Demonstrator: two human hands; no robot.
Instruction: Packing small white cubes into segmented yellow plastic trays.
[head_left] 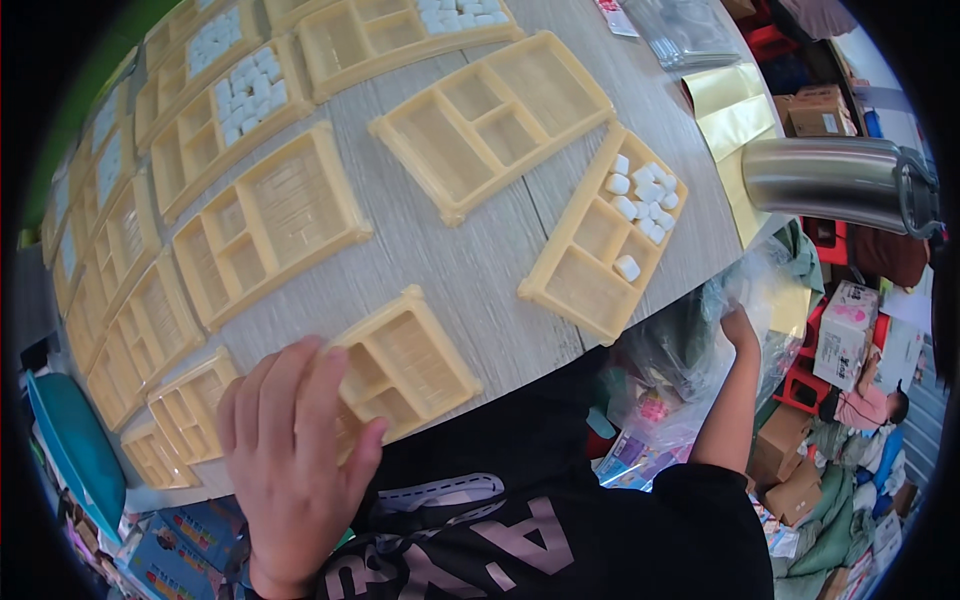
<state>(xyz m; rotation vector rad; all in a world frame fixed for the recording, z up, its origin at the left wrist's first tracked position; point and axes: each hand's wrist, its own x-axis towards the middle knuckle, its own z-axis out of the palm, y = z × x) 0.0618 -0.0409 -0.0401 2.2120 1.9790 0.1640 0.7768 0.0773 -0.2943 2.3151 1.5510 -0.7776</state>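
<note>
My left hand (290,440) is over the near end of a beige compartment tray (440,365) at the table's front edge. Its fingers are stretched out, with the thumb apart, and they cover part of that tray. My right hand (738,328) is off the table's right side, at a large clear plastic bag (690,345); its fingers are mostly hidden there. To the right, a tilted beige tray (572,285) holds several white marshmallow-like pieces (648,192) in its far compartment and one in a small compartment. Another beige tray (490,125) beyond it has bare compartments.
More beige trays (270,225) stand in rows at the left, some with white pieces (250,92). A steel tumbler (825,185) lies near gold paper (728,115) at the right edge. Clear packaging (680,35) sits far right. A person (862,408) is among cartons beyond.
</note>
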